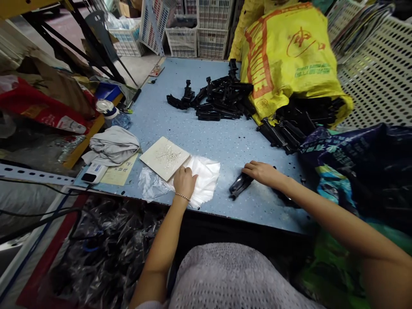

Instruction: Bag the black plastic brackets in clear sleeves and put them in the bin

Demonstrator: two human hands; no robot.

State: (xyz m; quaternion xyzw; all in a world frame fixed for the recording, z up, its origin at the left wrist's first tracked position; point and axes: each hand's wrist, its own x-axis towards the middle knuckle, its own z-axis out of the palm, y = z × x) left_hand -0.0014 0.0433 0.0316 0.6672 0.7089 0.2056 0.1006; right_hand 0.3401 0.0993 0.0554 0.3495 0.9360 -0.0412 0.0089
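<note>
My left hand (185, 182) rests at the near right edge of a square cream tile (164, 156), over thin white plastic bags (206, 178). Its fingers are curled downward, and what they hold, if anything, is hidden. Tiny thin metal-looking pieces lie scattered on the tile. To the right, my right hand (262, 172) is closed over the far end of a long black plastic part (240, 185), which lies on the blue speckled table (225, 141). More black parts, partly hidden, lie beneath my right forearm.
Black plastic parts (222, 101) form a pile at the back. Others spill from a yellow woven sack (289, 56). A dark bag (360, 167) borders the right side. On the left are a grey cloth (112, 143), a white device (94, 173) and a bottle (112, 113).
</note>
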